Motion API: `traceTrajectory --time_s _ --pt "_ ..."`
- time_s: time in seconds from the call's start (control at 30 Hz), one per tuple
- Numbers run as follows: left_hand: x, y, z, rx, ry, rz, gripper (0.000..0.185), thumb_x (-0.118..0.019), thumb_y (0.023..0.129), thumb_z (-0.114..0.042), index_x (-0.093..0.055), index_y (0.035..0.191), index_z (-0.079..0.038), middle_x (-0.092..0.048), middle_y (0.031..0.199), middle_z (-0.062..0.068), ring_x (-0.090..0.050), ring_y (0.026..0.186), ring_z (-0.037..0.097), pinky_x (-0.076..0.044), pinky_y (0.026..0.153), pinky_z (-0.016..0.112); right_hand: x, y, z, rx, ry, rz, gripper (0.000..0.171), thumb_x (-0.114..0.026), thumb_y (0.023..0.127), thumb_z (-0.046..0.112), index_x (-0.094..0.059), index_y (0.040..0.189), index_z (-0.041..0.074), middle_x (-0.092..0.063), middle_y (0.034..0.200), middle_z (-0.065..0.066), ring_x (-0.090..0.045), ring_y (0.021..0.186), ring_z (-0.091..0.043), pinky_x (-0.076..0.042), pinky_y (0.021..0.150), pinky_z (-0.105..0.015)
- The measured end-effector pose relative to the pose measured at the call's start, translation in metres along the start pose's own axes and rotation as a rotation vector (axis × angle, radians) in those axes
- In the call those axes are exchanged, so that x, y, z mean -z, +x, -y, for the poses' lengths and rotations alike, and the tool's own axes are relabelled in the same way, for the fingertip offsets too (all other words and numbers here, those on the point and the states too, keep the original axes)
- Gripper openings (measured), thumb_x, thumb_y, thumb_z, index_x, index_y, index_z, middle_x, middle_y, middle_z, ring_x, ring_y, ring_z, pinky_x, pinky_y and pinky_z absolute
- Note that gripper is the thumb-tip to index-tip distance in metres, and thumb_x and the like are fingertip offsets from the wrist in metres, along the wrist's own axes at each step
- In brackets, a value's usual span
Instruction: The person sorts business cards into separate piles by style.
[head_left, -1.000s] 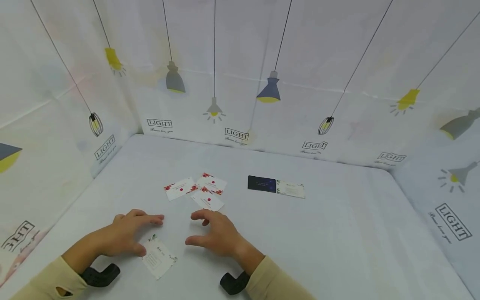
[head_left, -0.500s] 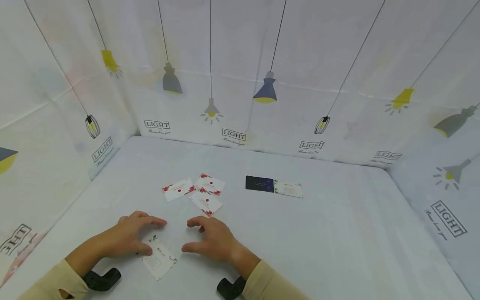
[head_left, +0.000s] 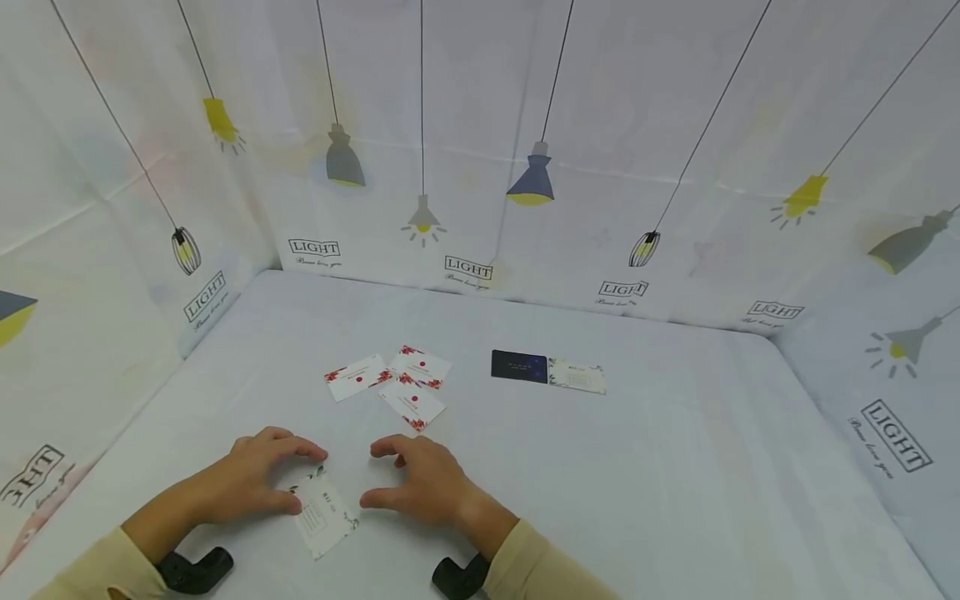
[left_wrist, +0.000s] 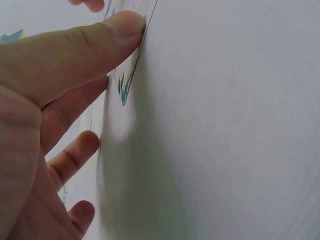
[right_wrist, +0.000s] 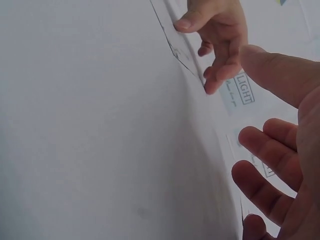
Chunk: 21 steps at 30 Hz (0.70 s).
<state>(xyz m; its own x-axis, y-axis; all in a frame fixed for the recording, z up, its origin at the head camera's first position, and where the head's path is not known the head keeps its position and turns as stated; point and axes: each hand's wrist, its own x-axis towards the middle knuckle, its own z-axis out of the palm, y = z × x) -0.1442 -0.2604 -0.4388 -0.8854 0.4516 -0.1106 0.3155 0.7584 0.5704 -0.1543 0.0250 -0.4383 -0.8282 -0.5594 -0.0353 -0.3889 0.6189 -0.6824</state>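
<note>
The left hand (head_left: 251, 479) is seen low at the near left of the white tablecloth (head_left: 675, 467), its thumb and forefinger set on the near-left end of a green-leafed white card (head_left: 324, 517). In the left wrist view the thumb tip (left_wrist: 125, 25) is pressed against the card's edge (left_wrist: 131, 70), and that edge looks slightly raised from the cloth; the other fingers are loosely bent. The card is judged to be pinched or levered at its edge rather than fully lifted. It lies between the two hands, tilted, its far corner just beside the left forefinger.

The card is judged to be very light, thin and fairly stiff, smooth on its face, and hard to take from above because it lies flat. A hold is best taken at a short edge or corner, with a nail or fingertip slid under and the thumb on top; too hard a pinch would crease it.

To the right, the right hand (head_left: 423, 483) is held just beside the card, fingers spread and relaxed, nothing grasped; in the right wrist view its fingers (right_wrist: 270, 150) are seen apart from the card.

Farther back, three red-flowered cards (head_left: 390, 379) are clustered, overlapping in part. To their right a dark card (head_left: 519, 366) and a pale card (head_left: 576, 377) lie end to end, touching.
</note>
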Motion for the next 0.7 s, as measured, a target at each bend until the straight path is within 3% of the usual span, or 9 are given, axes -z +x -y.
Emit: traceTrajectory --time_s 0.2,0.37,0.5,0.7 --pt "-0.001 -0.002 0.002 -0.053 -0.018 0.046 0.062 -0.087 0.071 -0.034 -0.064 0.129 -0.034 -0.055 0.136 -0.011 -0.041 0.122 0.024 -0.032 0.091 0.052 -0.004 0.0 0.004 -0.001 -0.027 0.031 0.057 -0.082 0.082 0.045 -0.064 0.13 0.02 -0.064 0.119 0.012 -0.055 0.097 -0.004 -0.044 0.083 -0.024" --pt "-0.005 0.001 0.0 -0.084 -0.032 0.062 0.055 -0.086 0.074 -0.034 -0.064 0.124 -0.036 -0.054 0.138 -0.021 -0.038 0.124 0.021 -0.028 0.093 0.054 -0.004 -0.001 0.004 -0.008 -0.026 0.03 0.057 -0.082 0.082 0.045 -0.064 0.13 0.02 -0.064 0.117 0.013 -0.055 0.096 -0.004 -0.044 0.082 -0.024" --pt "-0.007 0.003 -0.001 -0.06 -0.02 0.025 0.051 -0.086 0.074 -0.038 -0.065 0.121 -0.038 -0.056 0.129 -0.021 -0.039 0.122 0.02 -0.028 0.092 0.052 -0.006 -0.001 0.003 0.004 -0.021 0.028 0.056 -0.081 0.082 0.045 -0.064 0.13 0.02 -0.063 0.116 0.012 -0.054 0.095 -0.004 -0.044 0.082 -0.024" --pt "-0.012 0.008 0.0 -0.119 0.034 -0.08 0.047 -0.088 0.073 -0.041 -0.067 0.115 -0.034 -0.055 0.111 -0.016 -0.044 0.112 0.017 -0.026 0.088 0.05 -0.009 0.001 0.002 0.041 -0.065 0.022 0.055 -0.08 0.083 0.047 -0.065 0.128 0.021 -0.064 0.113 0.013 -0.053 0.092 -0.002 -0.042 0.079 -0.021"
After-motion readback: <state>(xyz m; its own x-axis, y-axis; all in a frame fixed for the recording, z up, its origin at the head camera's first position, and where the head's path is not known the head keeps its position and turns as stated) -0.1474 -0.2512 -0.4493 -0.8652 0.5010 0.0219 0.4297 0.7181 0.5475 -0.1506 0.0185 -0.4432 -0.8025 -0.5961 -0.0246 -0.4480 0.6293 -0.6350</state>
